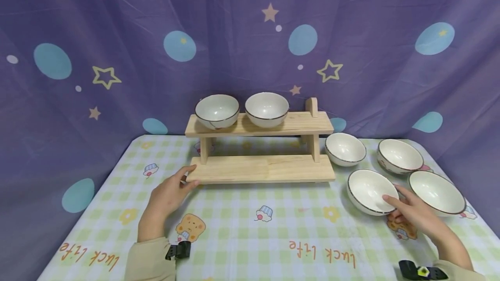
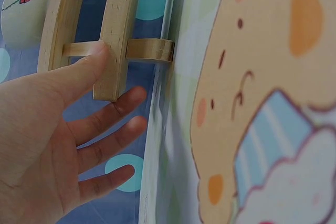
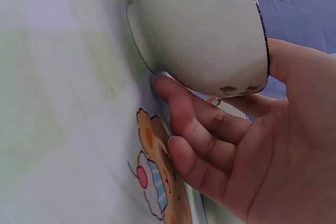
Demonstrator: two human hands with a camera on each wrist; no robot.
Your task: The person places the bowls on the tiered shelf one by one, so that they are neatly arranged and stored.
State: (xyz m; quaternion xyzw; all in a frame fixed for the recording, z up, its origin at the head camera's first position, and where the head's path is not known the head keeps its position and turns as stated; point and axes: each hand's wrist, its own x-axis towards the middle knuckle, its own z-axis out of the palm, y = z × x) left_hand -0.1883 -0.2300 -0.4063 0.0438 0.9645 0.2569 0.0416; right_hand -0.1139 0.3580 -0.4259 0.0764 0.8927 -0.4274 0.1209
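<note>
At the right, my right hand (image 1: pixel 416 211) holds a white bowl (image 1: pixel 369 190) with a dark rim, thumb over the rim and fingers against its outside. In the right wrist view the bowl (image 3: pixel 205 30) looks tilted, with fingertips by its foot. My left hand (image 1: pixel 168 196) grips the left end of the lower board of a two-tier wooden shelf (image 1: pixel 261 169). The left wrist view has the thumb on one side of that board (image 2: pixel 115 35) and the index finger at the other; the remaining fingers are spread. Two similar bowls, one left (image 1: pixel 217 112) and one right (image 1: pixel 267 109), stand on the upper tier.
Beyond the held bowl stand three more bowls: one beside the shelf (image 1: pixel 345 149), one farther right (image 1: pixel 400 156) and one near the right edge (image 1: pixel 437 192). A checked cloth (image 1: pixel 230 229) covers the table. Behind it hangs a purple curtain (image 1: pixel 234 68).
</note>
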